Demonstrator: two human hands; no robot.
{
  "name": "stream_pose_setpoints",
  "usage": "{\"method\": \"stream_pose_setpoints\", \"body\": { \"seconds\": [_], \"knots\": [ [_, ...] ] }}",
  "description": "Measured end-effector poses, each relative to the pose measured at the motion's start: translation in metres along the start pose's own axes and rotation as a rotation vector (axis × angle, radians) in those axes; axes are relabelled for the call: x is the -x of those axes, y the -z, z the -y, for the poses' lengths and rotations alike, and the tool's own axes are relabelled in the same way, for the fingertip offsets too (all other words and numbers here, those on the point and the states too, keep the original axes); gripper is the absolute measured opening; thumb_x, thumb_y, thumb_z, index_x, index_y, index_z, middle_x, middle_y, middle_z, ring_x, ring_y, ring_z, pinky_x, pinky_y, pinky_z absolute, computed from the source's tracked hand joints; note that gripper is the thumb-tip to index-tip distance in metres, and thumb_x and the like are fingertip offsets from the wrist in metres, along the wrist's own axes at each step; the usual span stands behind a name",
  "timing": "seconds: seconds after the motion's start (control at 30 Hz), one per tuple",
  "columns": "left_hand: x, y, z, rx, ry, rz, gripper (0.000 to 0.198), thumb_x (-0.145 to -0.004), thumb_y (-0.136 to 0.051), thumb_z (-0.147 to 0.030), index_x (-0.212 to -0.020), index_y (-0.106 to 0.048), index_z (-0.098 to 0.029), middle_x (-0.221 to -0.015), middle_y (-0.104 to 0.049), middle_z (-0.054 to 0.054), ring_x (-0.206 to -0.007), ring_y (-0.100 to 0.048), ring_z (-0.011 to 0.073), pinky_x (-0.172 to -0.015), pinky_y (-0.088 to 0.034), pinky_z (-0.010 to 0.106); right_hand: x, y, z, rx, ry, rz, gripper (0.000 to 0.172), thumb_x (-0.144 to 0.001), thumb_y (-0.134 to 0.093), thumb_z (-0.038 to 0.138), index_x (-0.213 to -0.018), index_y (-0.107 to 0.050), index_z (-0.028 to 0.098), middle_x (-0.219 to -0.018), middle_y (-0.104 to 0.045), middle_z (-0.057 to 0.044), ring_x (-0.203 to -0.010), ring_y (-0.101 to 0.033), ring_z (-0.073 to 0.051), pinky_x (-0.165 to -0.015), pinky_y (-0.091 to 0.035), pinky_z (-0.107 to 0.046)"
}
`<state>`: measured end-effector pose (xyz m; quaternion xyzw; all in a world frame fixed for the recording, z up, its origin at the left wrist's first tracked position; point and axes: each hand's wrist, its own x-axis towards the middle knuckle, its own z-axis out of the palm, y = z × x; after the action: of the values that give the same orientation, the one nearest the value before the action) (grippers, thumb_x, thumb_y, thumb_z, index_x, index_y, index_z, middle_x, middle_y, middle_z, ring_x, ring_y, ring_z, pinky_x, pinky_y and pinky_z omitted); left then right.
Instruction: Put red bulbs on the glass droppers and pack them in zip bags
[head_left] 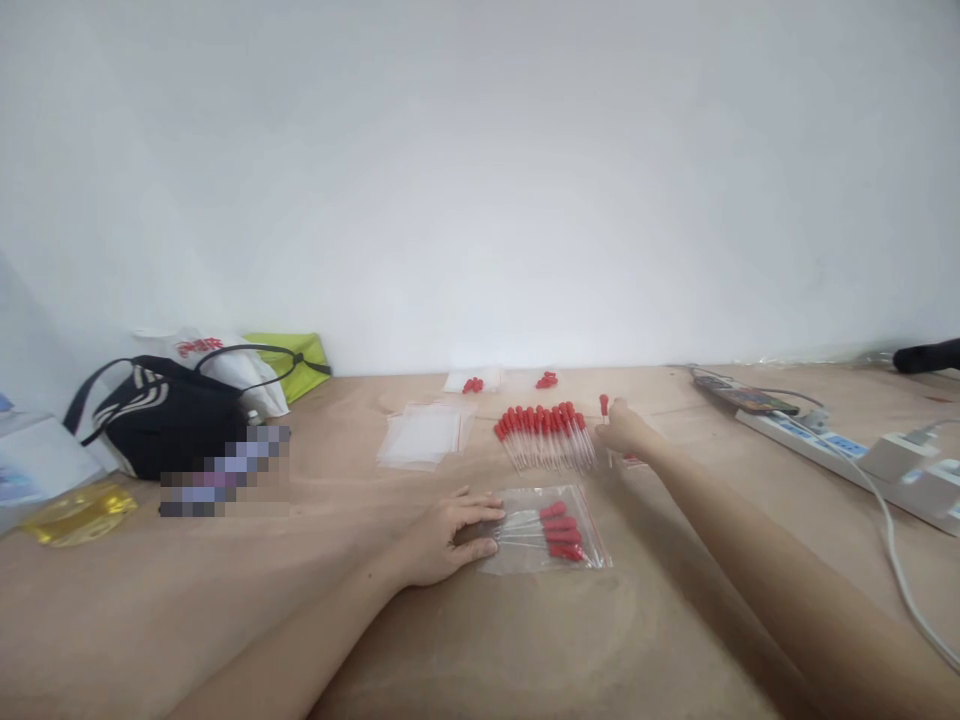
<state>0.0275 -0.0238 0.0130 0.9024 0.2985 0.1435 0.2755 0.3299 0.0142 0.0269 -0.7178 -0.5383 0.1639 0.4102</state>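
A clear zip bag (525, 560) lies flat in front of me, with several red-bulbed droppers (562, 530) inside it, bulbs toward the red zip strip on the right. My left hand (450, 530) rests on the bag's left end, its fingers apart and lying flat. Farther right, my right hand (622, 428) pinches one upright dropper (604, 404), whose red bulb shows above the fingers. Just left of that hand, a row of droppers (544, 435) with red bulbs and clear stems lies on the table. A few more red pieces (634, 460) are partly hidden beneath the right hand.
Flat clear bags (420, 435) are stacked left of the dropper row. Two small groups of red bulbs (472, 385) lie at the back. On the right are a power strip (832, 445) with cables and a phone (742, 395); a black bag (172, 425) stands left.
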Motion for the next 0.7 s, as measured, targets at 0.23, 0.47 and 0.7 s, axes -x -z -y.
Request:
{"method": "stream_pose_setpoints", "body": {
  "seconds": [0.23, 0.47, 0.7],
  "knots": [
    [0.000, -0.002, 0.006, -0.031, -0.027, -0.008, 0.033, -0.080, -0.052, -0.037, -0.112, -0.055, -0.028, -0.124, -0.049, 0.004, -0.115, -0.043, 0.0211, -0.102, -0.023, 0.042, 0.061, 0.012, -0.016, -0.442, -0.038, -0.030, 0.064, -0.065, -0.047, 0.026, -0.122, -0.019, 0.014, -0.045, -0.044, 0.011, -0.036, -0.046, -0.012, -0.037, -0.036, -0.022],
    [0.000, -0.001, 0.006, -0.057, -0.026, 0.013, 0.034, -0.081, -0.051, -0.038, -0.114, -0.054, -0.028, -0.125, -0.048, 0.003, -0.115, -0.044, 0.0200, -0.103, -0.021, 0.042, 0.087, -0.014, -0.023, -0.653, -0.027, -0.137, 0.050, -0.062, -0.059, 0.036, -0.099, -0.028, 0.022, -0.055, -0.050, 0.007, -0.044, -0.052, -0.013, -0.046, -0.045, -0.028],
    [-0.001, 0.000, 0.004, -0.048, -0.025, 0.007, 0.034, -0.080, -0.051, -0.037, -0.112, -0.055, -0.027, -0.124, -0.049, 0.004, -0.114, -0.045, 0.0199, -0.102, -0.021, 0.042, 0.092, -0.026, -0.022, -0.794, 0.042, -0.096, 0.052, -0.065, -0.059, 0.048, -0.096, -0.023, 0.025, -0.065, -0.053, 0.005, -0.056, -0.058, -0.014, -0.059, -0.051, -0.033]
  ]
}}
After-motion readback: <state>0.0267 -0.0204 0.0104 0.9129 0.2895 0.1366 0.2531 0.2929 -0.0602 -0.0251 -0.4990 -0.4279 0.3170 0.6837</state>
